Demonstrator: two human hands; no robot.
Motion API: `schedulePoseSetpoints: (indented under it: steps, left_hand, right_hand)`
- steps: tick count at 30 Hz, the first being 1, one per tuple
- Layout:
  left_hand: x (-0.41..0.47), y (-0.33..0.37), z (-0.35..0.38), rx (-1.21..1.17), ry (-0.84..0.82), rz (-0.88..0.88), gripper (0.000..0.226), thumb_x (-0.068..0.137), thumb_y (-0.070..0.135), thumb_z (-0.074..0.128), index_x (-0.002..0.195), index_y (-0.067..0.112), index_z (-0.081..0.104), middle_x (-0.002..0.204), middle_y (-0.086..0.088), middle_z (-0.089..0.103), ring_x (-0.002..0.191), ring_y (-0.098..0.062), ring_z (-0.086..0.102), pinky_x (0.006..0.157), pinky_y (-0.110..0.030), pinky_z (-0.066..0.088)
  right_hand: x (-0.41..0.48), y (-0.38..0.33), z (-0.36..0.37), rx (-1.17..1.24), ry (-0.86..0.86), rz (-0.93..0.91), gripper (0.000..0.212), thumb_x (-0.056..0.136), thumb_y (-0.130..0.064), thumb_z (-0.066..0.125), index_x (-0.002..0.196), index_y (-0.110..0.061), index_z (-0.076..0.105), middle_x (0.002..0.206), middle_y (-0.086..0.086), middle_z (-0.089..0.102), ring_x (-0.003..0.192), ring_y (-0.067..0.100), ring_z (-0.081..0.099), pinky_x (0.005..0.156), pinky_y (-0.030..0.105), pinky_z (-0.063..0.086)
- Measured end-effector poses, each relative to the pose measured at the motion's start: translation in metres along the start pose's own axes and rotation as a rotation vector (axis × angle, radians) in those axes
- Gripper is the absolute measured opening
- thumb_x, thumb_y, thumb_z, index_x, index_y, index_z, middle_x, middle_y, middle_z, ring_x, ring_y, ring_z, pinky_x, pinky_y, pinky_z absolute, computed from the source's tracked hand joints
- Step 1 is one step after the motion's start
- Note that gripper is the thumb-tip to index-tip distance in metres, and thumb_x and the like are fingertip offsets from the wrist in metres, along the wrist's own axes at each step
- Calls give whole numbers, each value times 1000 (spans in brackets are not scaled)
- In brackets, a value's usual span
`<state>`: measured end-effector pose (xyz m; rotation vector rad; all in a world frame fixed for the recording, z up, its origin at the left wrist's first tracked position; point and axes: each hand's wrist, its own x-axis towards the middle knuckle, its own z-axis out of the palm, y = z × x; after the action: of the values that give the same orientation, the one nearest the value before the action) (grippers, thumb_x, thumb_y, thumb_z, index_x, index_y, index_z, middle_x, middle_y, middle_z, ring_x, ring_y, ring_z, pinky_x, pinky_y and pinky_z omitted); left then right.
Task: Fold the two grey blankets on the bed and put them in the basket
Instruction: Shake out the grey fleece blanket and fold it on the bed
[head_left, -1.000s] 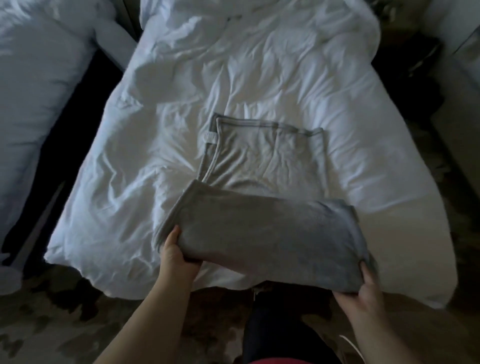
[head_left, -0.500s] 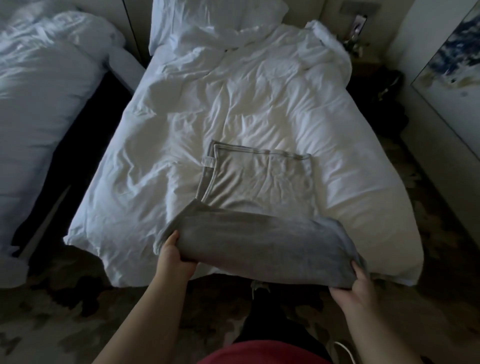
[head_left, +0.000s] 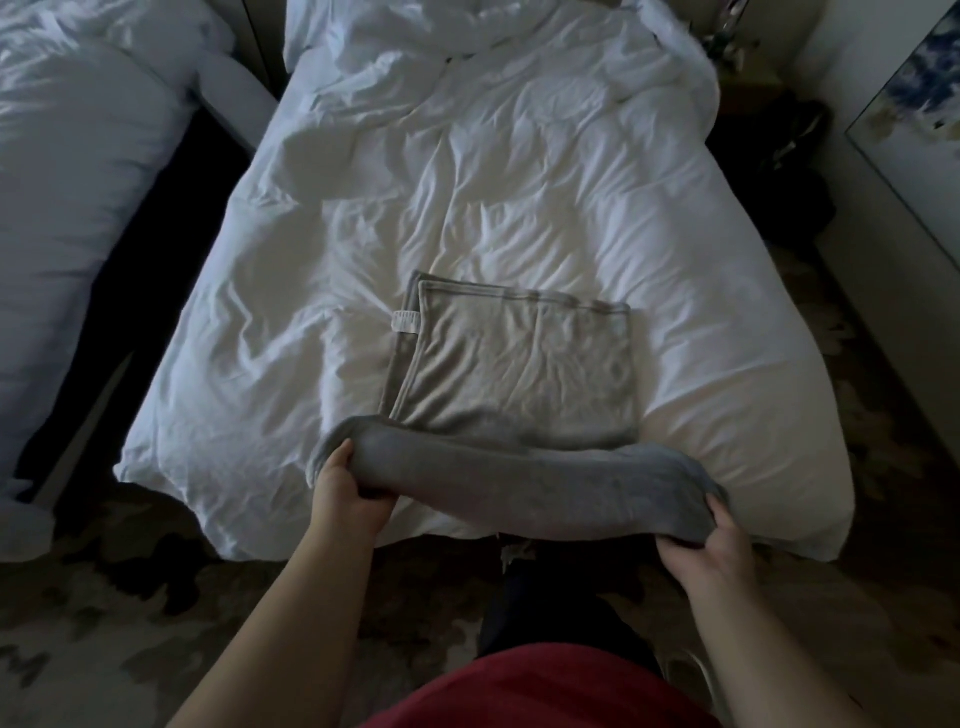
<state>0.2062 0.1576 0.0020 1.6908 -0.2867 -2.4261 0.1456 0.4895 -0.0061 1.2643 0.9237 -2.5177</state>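
Blankets, seen from the head camera: my left hand (head_left: 353, 488) grips the left end of a folded grey blanket (head_left: 519, 483), thumb on top and fingers curled underneath. My right hand (head_left: 711, 551) grips its right end. The blanket is stretched between them and sags a little over the foot edge of the bed (head_left: 519, 182). Its far side hides the near edge of the second grey blanket (head_left: 519, 374); I cannot tell whether the two touch. That second one lies flat on the bed, folded into a rough square, with a small white label (head_left: 407, 322) at its left border. Another white bed (head_left: 78, 182) stands to the left across a dark gap. My red top (head_left: 545, 686) fills the bottom.
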Motion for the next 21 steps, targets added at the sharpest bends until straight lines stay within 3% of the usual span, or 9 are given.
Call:
schedulePoseSetpoints:
  steps: [5,7,9,12,14,16,17,18,21]
  left_hand:
    - [17,12,76,-62,-60,106,42,90,36,63,125,14,57,126,-8,59,115,-25,56,86,-42,48]
    - [32,18,105,-125,-241,150,39,92,38,58,123,15,59,123,-6,61,119,-23,56,98,-43,45]
    - [54,19,131,-44,-285,214,38,96,38,48,130,20,54,119,-4,57,116,-21,53,103,-40,40]
    - [95,8,153,467,-129,252,22,100,27,42,114,21,58,98,0,53,86,-14,51,75,-26,44]
    - [116,-5,160,783,5,232,33,98,24,51,130,16,56,95,-1,54,75,-11,51,69,-27,44]
    - [133,-14,165,881,135,199,42,95,22,59,134,10,54,79,-4,54,54,-11,56,53,-24,47]
    - [139,-16,168,915,181,192,41,94,22,61,133,11,54,75,-5,54,47,-12,57,47,-23,46]
    - [142,-18,172,951,213,185,38,93,22,62,130,13,56,75,-6,55,46,-14,57,45,-23,46]
    - [156,-17,184,1104,269,248,24,92,22,64,115,15,64,98,-14,63,67,-22,57,48,-22,49]
  right_hand:
    - [41,-31,71,37,32,-56,29,98,-26,50,123,-14,58,105,6,66,102,20,61,98,36,45]
    - [63,-43,102,49,25,-76,22,96,-28,52,108,-13,62,98,7,64,95,21,61,98,38,46]
    - [93,-49,134,29,8,-45,22,97,-32,50,97,-11,58,95,8,59,91,22,60,92,39,48]
    - [142,-40,162,-282,52,57,23,100,-33,46,95,-12,54,110,9,51,101,23,55,94,36,43]
    - [173,-30,165,-459,113,150,26,100,-31,45,111,-9,56,124,12,47,119,26,49,103,38,37]
    - [196,-24,165,-544,186,236,43,100,-30,46,135,-6,47,131,14,47,133,28,41,110,40,33]
    - [205,-23,166,-579,217,281,46,99,-30,47,139,-6,44,123,13,51,133,28,42,111,40,33]
    - [213,-24,168,-630,235,318,45,99,-29,48,137,-7,46,110,11,53,128,28,47,108,39,35]
    - [236,-31,182,-836,284,392,27,96,-29,51,115,-9,52,85,9,50,82,23,53,85,36,43]
